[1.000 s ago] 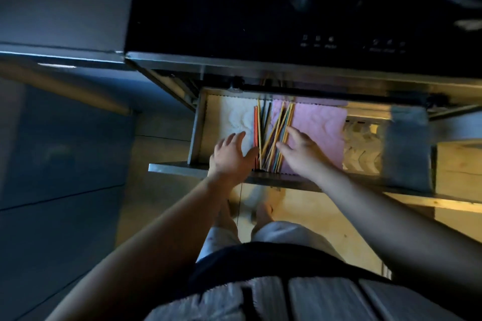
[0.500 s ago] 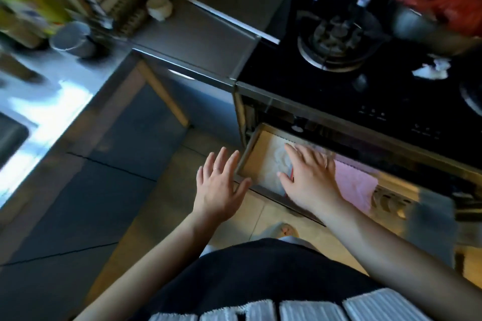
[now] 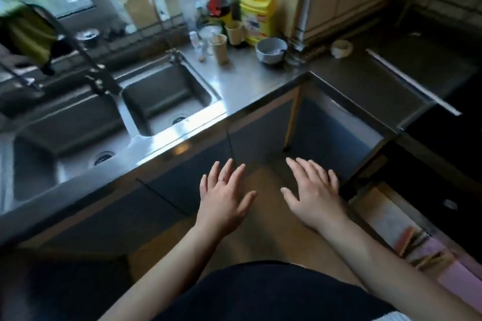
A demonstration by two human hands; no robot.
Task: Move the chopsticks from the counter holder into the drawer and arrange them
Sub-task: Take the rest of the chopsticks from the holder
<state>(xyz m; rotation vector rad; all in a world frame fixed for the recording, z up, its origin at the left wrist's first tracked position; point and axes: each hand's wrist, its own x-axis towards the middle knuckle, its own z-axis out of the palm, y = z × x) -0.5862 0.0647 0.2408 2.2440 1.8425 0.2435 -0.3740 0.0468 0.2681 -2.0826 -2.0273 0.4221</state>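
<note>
Left of the drawer (image 3: 386, 216), our left hand (image 3: 224, 200) and right hand (image 3: 313, 198) hover spread and empty. Chopsticks (image 3: 416, 242) lie inside it, apart from both.

We see bare forearms (image 3: 180, 258), a thin ring (image 3: 221, 179) on one finger of the left hand (image 3: 221, 203), and a dark top (image 3: 260, 294), edged by what may be white ribbed fabric (image 3: 391, 317).

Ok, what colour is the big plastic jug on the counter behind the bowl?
The jug is yellow; the head view shows it best.
</note>
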